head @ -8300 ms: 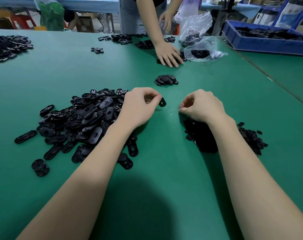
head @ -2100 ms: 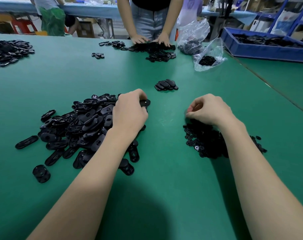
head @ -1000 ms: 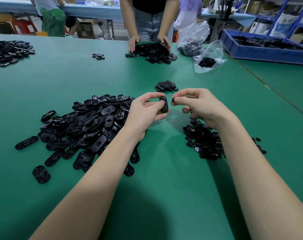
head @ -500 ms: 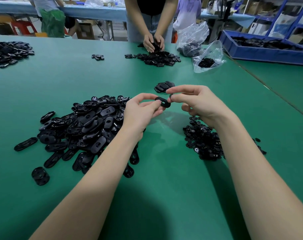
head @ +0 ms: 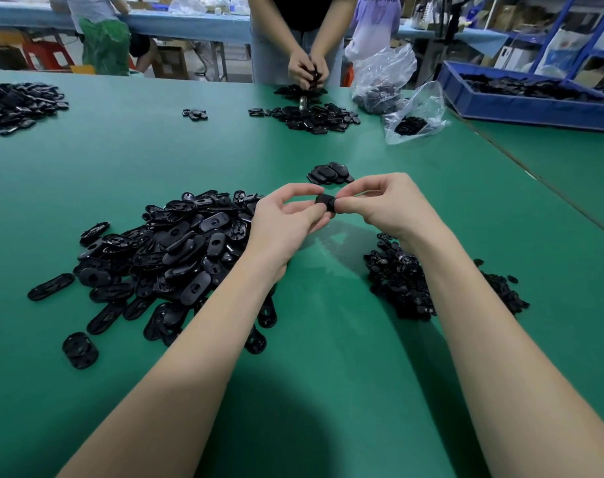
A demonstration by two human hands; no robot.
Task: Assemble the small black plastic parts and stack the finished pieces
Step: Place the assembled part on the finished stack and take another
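We pinch one small black part between our left hand and right hand, raised above the worktop; whether a second piece sits inside is unclear. The oval pile lies under our left wrist, the small-piece heap under our right.

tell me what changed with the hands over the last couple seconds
Both hands left their piles and met above the table: the left hand and right hand now pinch one black part between them. The oval pile, small-parts pile and finished stack stayed put.
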